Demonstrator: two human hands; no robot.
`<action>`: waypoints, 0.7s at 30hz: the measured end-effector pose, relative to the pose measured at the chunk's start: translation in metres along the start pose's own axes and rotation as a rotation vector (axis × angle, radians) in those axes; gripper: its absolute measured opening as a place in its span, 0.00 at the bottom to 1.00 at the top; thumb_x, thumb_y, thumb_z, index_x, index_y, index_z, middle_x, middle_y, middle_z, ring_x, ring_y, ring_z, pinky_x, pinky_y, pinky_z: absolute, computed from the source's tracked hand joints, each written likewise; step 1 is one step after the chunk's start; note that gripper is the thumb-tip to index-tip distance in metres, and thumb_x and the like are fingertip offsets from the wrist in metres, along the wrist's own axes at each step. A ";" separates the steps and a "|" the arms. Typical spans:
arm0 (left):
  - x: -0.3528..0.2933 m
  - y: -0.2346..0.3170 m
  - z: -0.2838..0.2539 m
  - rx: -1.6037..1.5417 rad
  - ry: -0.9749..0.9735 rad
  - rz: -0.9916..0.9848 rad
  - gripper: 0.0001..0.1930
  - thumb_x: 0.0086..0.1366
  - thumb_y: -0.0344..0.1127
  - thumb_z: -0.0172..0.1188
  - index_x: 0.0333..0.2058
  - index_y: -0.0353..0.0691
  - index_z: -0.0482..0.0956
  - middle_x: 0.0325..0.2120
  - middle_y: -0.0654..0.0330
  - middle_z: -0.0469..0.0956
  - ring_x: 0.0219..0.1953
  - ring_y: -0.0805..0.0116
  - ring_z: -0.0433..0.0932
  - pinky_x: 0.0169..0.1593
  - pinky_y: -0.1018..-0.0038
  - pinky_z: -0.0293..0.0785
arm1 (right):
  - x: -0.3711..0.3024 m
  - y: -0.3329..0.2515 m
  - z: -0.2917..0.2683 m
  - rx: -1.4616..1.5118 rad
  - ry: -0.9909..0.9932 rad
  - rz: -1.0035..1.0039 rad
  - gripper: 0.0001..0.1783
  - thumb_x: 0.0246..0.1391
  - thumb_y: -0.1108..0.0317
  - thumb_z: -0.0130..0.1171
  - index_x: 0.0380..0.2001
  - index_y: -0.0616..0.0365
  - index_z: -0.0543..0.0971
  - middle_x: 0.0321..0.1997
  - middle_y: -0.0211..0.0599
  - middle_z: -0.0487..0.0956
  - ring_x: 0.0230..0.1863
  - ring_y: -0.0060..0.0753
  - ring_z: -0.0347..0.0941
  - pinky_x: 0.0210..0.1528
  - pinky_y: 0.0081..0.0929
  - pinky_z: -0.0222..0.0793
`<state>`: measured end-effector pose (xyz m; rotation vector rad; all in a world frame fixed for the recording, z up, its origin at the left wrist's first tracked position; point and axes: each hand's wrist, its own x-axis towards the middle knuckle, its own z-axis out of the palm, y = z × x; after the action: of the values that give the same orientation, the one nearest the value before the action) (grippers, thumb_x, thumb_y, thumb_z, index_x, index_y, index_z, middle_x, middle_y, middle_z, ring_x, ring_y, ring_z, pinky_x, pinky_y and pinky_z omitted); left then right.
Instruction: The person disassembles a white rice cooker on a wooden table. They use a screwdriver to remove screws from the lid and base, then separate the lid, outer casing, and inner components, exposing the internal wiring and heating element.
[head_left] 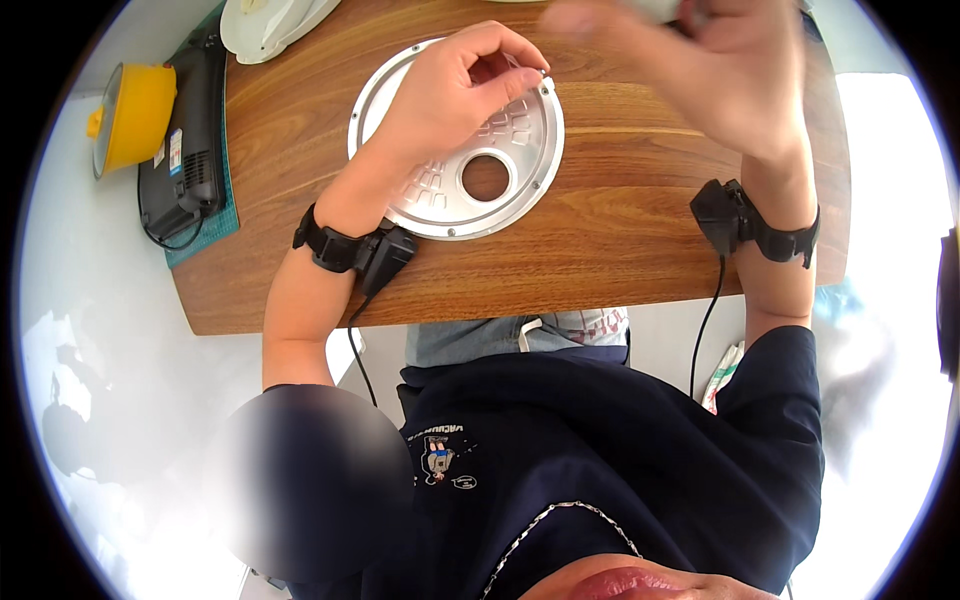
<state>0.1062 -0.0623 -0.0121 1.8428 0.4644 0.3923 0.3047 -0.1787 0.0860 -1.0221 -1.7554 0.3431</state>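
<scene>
A round silver metal plate (pixel 528 165) lies on the wooden table, with a large hole, raised ribs and small screws around its rim. My left hand (pixel 450 95) reaches over its far left part. The thumb and index finger are pinched together at the far right rim, around something too small to make out. Off to the right of the plate, my right hand (pixel 725 85) is raised above the table and smeared by motion. Its fingers are partly hidden near the top edge, so what it holds, if anything, is unclear.
A black device (pixel 185 150) sits on a green cutting mat (pixel 215 235) at the left, next to a yellow container (pixel 140 115). A white cover (pixel 270 25) lies at the far left of the wooden table (pixel 620 240). Cables trail from both wrist straps.
</scene>
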 end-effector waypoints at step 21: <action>0.001 -0.003 -0.009 -0.361 0.020 -0.049 0.11 0.72 0.36 0.63 0.45 0.34 0.85 0.35 0.65 0.84 0.36 0.80 0.76 0.43 0.80 0.74 | -0.003 0.019 0.012 -0.471 -0.311 0.264 0.05 0.51 0.70 0.63 0.29 0.61 0.83 0.30 0.48 0.83 0.36 0.55 0.81 0.39 0.45 0.77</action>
<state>0.1027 -0.0534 -0.0120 1.4769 0.4210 0.4315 0.3037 -0.1666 0.0667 -1.6159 -2.0357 0.2671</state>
